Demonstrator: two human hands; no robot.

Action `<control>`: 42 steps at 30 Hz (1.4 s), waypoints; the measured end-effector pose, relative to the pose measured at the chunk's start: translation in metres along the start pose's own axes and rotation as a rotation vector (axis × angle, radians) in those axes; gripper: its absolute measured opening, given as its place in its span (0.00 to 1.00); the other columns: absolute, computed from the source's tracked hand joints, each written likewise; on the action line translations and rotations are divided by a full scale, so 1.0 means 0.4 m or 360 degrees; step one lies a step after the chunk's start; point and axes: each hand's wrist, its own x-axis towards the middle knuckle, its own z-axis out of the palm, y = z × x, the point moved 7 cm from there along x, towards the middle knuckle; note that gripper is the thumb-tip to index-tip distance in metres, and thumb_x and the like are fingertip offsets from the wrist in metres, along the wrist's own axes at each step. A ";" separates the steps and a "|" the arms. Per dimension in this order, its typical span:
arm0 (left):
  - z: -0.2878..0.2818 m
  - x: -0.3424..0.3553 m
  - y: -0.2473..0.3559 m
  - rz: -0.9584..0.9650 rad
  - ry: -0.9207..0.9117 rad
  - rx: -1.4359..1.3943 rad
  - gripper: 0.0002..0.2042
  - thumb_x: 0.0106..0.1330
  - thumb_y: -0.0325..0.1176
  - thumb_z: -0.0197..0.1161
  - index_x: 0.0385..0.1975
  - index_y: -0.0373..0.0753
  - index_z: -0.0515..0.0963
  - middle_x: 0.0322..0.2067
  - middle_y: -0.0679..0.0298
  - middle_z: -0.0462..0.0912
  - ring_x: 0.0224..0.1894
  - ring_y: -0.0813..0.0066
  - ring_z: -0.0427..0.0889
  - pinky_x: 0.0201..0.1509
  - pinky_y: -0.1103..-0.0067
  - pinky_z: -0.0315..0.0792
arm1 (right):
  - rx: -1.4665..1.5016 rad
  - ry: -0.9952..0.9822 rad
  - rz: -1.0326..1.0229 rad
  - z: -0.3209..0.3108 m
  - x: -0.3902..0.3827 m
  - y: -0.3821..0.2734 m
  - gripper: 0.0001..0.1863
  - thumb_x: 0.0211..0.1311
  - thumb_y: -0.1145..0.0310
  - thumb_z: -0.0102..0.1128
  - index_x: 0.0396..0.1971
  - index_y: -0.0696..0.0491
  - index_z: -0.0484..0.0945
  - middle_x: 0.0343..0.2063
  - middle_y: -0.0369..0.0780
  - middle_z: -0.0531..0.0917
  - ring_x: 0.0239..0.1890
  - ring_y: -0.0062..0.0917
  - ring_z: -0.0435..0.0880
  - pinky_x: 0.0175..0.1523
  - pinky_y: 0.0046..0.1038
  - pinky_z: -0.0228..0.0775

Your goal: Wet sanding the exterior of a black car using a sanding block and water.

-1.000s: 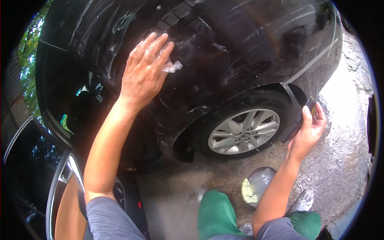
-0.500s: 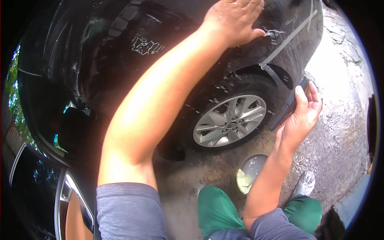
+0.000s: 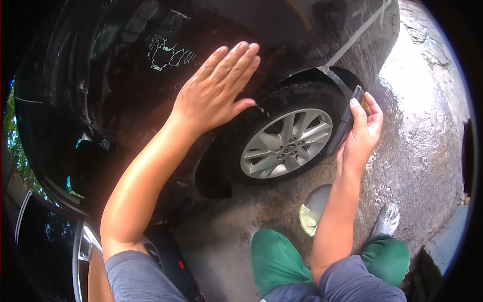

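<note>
The left hand (image 3: 214, 95), its grip uncurled with fingers straight and thumb out, is at the black car panel (image 3: 126, 100); whether its palm touches is hard to tell. White suds (image 3: 168, 66) streak the paint nearby. The right hand's (image 3: 363, 128) grip is closed around a slim dark object (image 3: 344, 122) beside the wheel (image 3: 288, 143).

The rough grey floor (image 3: 412, 166) is wetted and brightly lit at the right. On it the dark car (image 3: 297, 50) is borne by a silver-spoked wheel (image 3: 286, 146); a round basin (image 3: 311, 195) and a pale, perforated shoe (image 3: 387, 220) are set nearby.
</note>
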 end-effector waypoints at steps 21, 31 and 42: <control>0.083 -0.404 0.052 -0.0277 -0.0112 0.0135 0.37 0.74 0.58 0.48 0.75 0.39 0.60 0.77 0.59 0.55 0.80 0.63 0.49 0.83 0.63 0.40 | -0.0967 0.0121 0.0861 -0.427 -0.075 0.452 0.29 0.60 0.61 0.72 0.55 0.63 0.74 0.45 0.40 0.82 0.47 0.22 0.79 0.56 0.26 0.68; 0.036 -0.331 0.000 -0.0420 -0.0071 0.0123 0.35 0.76 0.60 0.40 0.75 0.44 0.61 0.78 0.67 0.55 0.81 0.63 0.45 0.83 0.57 0.34 | -0.1445 -0.1649 0.1910 -0.416 -0.215 0.402 0.18 0.54 0.57 0.71 0.45 0.46 0.83 0.35 0.28 0.83 0.37 0.14 0.76 0.37 0.22 0.66; -0.032 0.090 -0.039 -0.0020 0.0311 0.0183 0.37 0.73 0.62 0.46 0.72 0.39 0.65 0.76 0.63 0.59 0.81 0.66 0.45 0.83 0.60 0.34 | -0.2605 -0.2167 0.1914 -0.536 -0.328 0.468 0.25 0.54 0.56 0.66 0.48 0.56 0.86 0.43 0.45 0.89 0.44 0.34 0.87 0.53 0.34 0.76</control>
